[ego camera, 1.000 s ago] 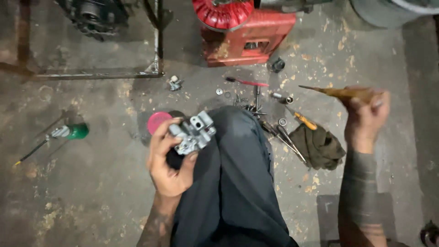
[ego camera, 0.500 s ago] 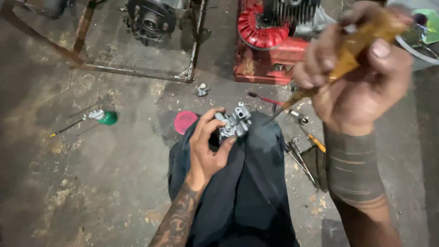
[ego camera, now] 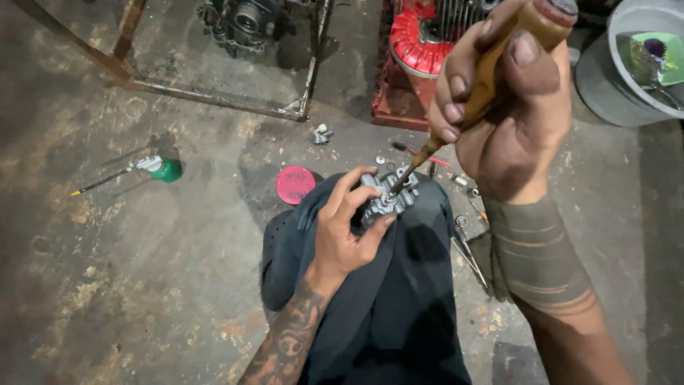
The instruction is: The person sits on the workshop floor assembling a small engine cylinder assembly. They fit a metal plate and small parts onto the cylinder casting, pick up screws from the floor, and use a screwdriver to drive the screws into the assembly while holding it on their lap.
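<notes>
My left hand (ego camera: 348,232) grips a small grey metal engine part (ego camera: 390,197) and steadies it on my knee, which is covered by dark trousers. My right hand (ego camera: 509,107) is raised close to the camera and closed around the wooden handle of a screwdriver (ego camera: 491,71). The screwdriver's shaft slants down to the left, and its tip touches the top of the metal part.
A round pink lid (ego camera: 295,184) lies on the dusty concrete floor by my knee. Small tools and loose fittings (ego camera: 467,228) lie to the right. A red engine (ego camera: 420,50), a rusty metal frame (ego camera: 214,96), a grey bucket (ego camera: 620,78) and a green-capped can (ego camera: 165,169) stand around.
My right hand brought the screwdriver from far out on the right up and over to the metal part, landing its tip on it. My left hand kept holding the part on my knee.
</notes>
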